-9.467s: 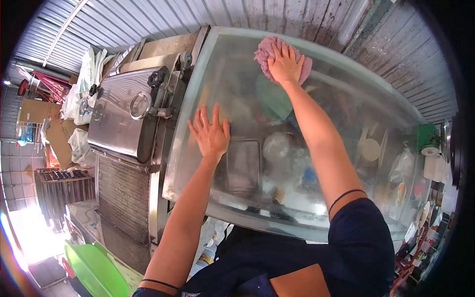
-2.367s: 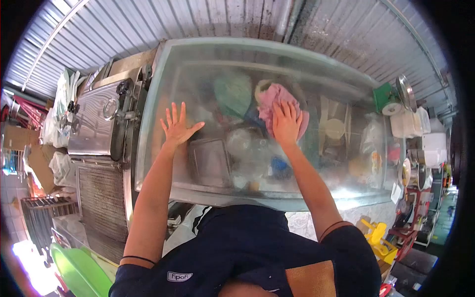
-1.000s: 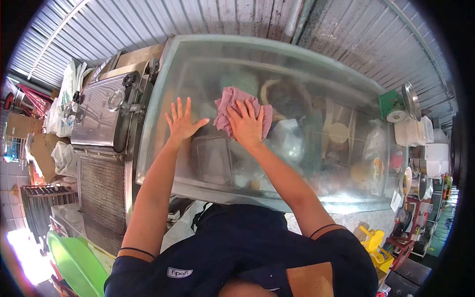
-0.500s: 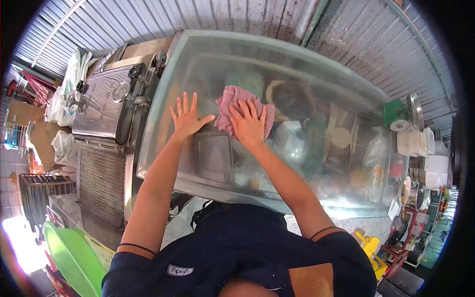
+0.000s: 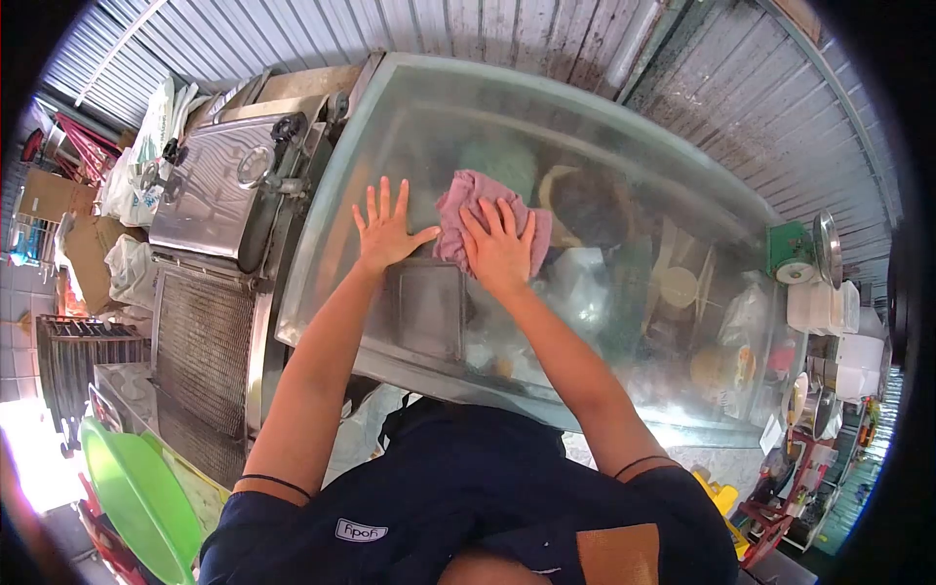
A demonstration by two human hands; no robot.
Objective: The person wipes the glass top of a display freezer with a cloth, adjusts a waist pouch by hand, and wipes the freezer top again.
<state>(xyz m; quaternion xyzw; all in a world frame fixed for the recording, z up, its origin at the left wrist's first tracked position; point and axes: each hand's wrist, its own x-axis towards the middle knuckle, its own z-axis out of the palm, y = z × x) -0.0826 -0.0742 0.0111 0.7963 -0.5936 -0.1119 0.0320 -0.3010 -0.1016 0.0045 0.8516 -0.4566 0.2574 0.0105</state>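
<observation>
A crumpled pink cloth (image 5: 463, 200) lies on the large glass lid (image 5: 409, 107) in front of me. My right hand (image 5: 502, 249) presses down on the cloth, its fingers spread over the folds and holding it against the glass. To its left, my left hand (image 5: 387, 236) rests palm down on the bare glass with fingers spread wide. The left thumb tip is close to the cloth's left edge. Through the cloudy glass I can make out bags, a dark round shape and a pale round shape (image 5: 680, 287), all blurred.
A metal machine with a handwheel (image 5: 255, 167) and a wire grille (image 5: 200, 346) stand close on the left. A green basin (image 5: 136, 487) is at lower left. At right sit a green scale (image 5: 788, 252) and white containers (image 5: 814, 305). Corrugated metal wall (image 5: 487, 24) runs behind.
The camera view has shifted slightly, so most of the scene sits a little further right. Both hands and the cloth stay in nearly the same places on the glass.
</observation>
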